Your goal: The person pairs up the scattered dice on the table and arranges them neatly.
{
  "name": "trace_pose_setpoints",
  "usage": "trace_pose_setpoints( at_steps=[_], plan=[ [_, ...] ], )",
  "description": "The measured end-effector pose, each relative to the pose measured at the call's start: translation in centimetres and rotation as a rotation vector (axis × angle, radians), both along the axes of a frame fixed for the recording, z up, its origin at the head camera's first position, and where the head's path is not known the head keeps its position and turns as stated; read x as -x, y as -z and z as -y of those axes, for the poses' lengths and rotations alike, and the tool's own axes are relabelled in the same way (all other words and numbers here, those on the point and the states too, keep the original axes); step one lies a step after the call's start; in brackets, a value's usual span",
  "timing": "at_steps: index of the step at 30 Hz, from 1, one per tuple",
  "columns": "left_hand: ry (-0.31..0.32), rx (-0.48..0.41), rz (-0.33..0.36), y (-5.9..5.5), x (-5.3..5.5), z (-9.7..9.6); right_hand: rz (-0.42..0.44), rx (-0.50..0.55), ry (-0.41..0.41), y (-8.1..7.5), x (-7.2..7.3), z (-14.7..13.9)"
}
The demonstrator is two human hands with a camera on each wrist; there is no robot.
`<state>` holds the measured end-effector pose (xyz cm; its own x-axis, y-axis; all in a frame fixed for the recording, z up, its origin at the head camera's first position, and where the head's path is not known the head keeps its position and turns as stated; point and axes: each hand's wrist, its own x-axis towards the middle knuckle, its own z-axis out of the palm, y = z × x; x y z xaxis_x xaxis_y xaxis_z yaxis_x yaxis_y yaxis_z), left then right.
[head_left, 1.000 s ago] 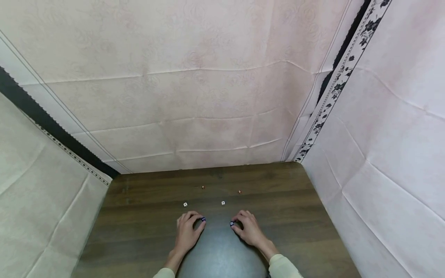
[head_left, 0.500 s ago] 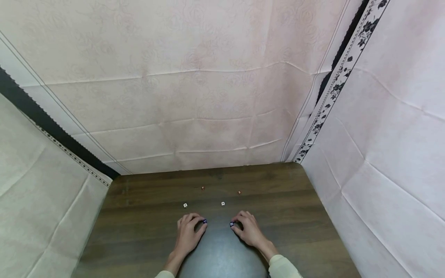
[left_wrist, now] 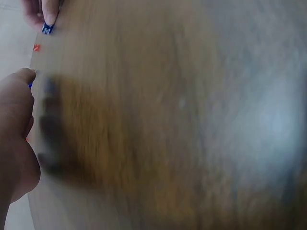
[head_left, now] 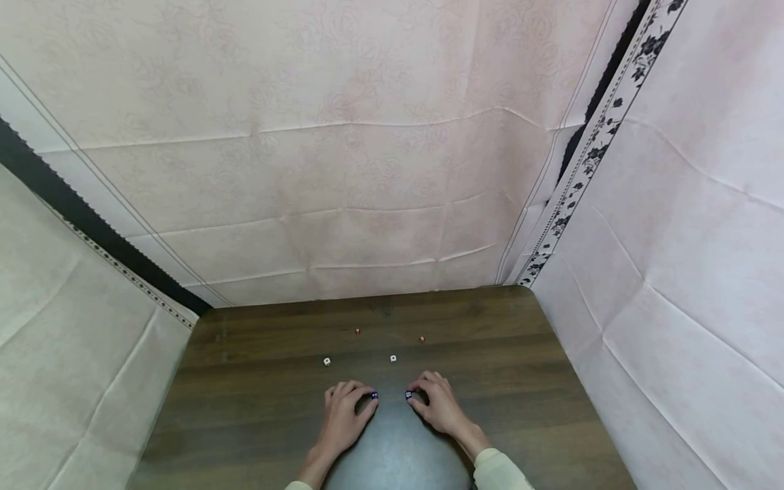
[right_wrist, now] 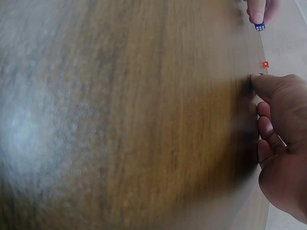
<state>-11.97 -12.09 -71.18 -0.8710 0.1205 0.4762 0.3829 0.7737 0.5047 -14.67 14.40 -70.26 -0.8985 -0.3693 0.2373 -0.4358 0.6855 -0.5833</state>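
Observation:
Between thumb and forefinger, my left hand pinches a blue die with white pips. A second blue die is pinched the same way by my right hand, a short gap to its right. Both dice are low over the wooden table. In the right wrist view, the left hand's die shows its pips clearly, while the right hand's own die is mostly hidden behind the fingertip. Two white dice, a left one and a right one, lie just beyond the hands.
Farther back are two small orange-red dice, one left and one right. The dark wooden table ends at a pale hanging cloth, with more cloth along both sides. Light glares off the tabletop between the forearms.
My left hand, with its blue die, has moved right and slightly toward me, narrowing the gap to the other blue die. The right hand and the white and orange-red dice have stayed put.

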Motion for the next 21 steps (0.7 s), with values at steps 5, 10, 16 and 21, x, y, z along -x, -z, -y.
trace_pose_setpoints(
  at_steps=[5,10,16,21],
  plan=[
    [0.030,0.000,-0.001,0.2,-0.3,-1.1,-0.003,0.001,-0.005,-0.1,0.0,0.0],
    [0.050,0.006,0.031,0.1,-0.4,-2.0,-0.003,-0.005,-0.005,-0.1,0.0,0.0],
    [0.068,0.022,0.057,-0.1,-0.5,-3.1,-0.004,-0.006,-0.001,-0.1,0.1,0.0],
    [0.084,0.020,0.059,-0.1,-0.3,-3.9,-0.001,-0.005,-0.005,-0.1,0.0,0.0]
  ],
)
